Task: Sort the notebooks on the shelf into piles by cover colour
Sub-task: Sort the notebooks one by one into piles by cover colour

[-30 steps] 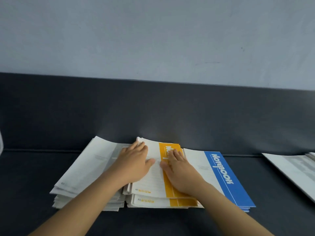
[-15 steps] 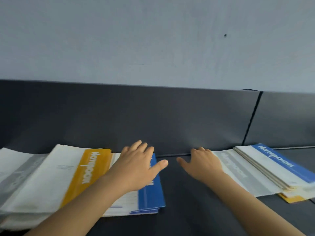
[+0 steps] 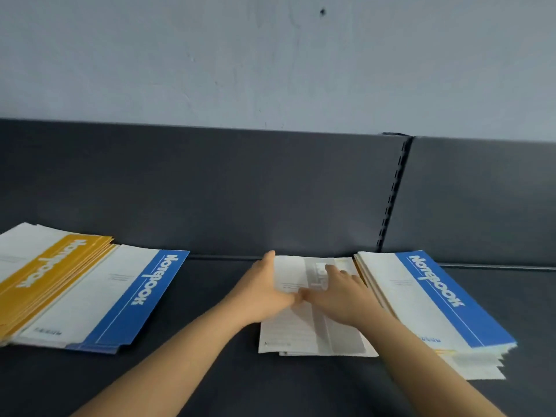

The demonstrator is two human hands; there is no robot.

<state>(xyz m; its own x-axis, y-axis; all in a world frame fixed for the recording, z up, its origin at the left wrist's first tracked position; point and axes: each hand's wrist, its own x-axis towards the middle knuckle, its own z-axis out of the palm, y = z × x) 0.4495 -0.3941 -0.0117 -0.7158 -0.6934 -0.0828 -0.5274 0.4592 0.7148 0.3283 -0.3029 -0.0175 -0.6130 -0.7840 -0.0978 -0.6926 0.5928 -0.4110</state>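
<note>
Shop-type shelving before me: dark shelf, slotted upright right of centre, stacked identical notebooks at lower left and right.

1. Blue-banded notebook: paper cover, smooth, faint sheen.
2. Yellow-banded notebook: paper cover, smooth, near matt.
3. Grey-banded notebook: paper cover, smooth, matt.
4. Shelf: dark grey, smooth, matt, apparently painted metal.
5. Slotted upright: dark metal, matt.
6. Wall: painted, matt, lightly scuffed.

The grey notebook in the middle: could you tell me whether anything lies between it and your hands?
Nothing visible does: the left hand and the right hand rest directly on the grey notebook, with the blue-topped stack only beside it.
</note>
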